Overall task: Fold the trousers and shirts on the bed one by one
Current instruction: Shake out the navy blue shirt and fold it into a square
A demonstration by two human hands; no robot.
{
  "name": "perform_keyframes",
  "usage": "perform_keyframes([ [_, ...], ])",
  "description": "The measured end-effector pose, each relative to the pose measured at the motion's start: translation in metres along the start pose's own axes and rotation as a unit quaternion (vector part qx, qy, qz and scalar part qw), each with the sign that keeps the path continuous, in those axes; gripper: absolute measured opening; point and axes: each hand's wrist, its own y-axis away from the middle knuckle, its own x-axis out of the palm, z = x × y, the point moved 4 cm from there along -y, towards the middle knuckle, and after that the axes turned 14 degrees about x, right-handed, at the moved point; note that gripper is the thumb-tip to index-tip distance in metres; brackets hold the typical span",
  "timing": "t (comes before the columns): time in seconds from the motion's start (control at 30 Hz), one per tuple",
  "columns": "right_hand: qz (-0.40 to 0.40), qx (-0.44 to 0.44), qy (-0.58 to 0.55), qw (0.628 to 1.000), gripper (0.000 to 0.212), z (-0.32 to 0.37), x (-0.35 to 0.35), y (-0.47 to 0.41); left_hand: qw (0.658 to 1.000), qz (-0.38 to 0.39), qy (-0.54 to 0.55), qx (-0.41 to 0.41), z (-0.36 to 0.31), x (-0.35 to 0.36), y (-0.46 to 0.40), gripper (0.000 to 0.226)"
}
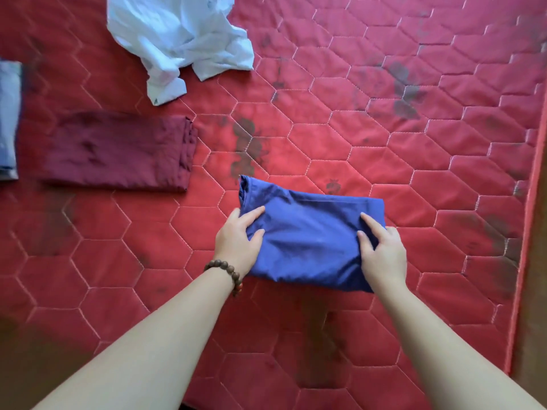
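Note:
A folded blue garment (310,232) lies in the middle of the red quilted bed (384,143). My left hand (238,241) grips its left edge, thumb on top and fingers tucked beneath. On the right edge my right hand (383,253) holds it the same way. A folded maroon garment (118,149) rests flat at the left. Beyond it, at the top, a white shirt (180,39) lies crumpled and unfolded.
A folded grey-blue piece (9,119) shows partly at the left frame edge. The bed's right edge (529,202) runs down the right side, with brown floor past it. Dark printed marks dot the quilt. A bead bracelet circles my left wrist.

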Motion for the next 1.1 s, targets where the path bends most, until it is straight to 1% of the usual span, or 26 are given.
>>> perform_keyframes([
  [0.13, 0.001, -0.054, -0.040, 0.998, 0.038, 0.070, 0.020, 0.030, 0.999, -0.023, -0.033, -0.006, 0.024, -0.077, -0.009, 0.048],
  [0.23, 0.003, -0.083, -0.054, 0.995, 0.038, 0.130, 0.050, 0.051, 0.998, -0.039, -0.046, -0.004, 0.056, -0.138, -0.024, 0.050],
  [0.4, -0.004, -0.110, -0.051, 0.993, 0.040, 0.227, 0.128, 0.074, 0.997, -0.053, -0.058, -0.005, 0.133, -0.225, -0.065, 0.051],
  [0.6, -0.007, -0.123, -0.032, 0.992, 0.044, 0.319, 0.217, 0.085, 0.997, -0.047, -0.057, 0.000, 0.226, -0.301, -0.121, 0.050],
  [0.73, -0.003, -0.119, -0.005, 0.993, 0.050, 0.348, 0.261, 0.082, 0.998, -0.047, -0.051, -0.012, 0.276, -0.316, -0.144, 0.050],
  [0.83, 0.061, -0.080, 0.058, 0.993, 0.054, 0.345, 0.296, 0.077, 0.997, 0.017, -0.063, -0.036, 0.307, -0.302, -0.146, 0.051],
  [0.9, 0.093, -0.079, 0.105, 0.987, 0.058, 0.340, 0.311, 0.073, 0.996, 0.036, -0.067, -0.042, 0.320, -0.295, -0.148, 0.051],
  [1.03, 0.055, -0.116, 0.092, 0.987, 0.059, 0.346, 0.311, 0.070, 0.998, 0.011, -0.059, -0.028, 0.325, -0.295, -0.153, 0.052],
  [1.1, 0.032, -0.109, 0.124, 0.986, 0.058, 0.347, 0.310, 0.071, 0.995, -0.011, -0.085, -0.043, 0.323, -0.300, -0.150, 0.051],
])
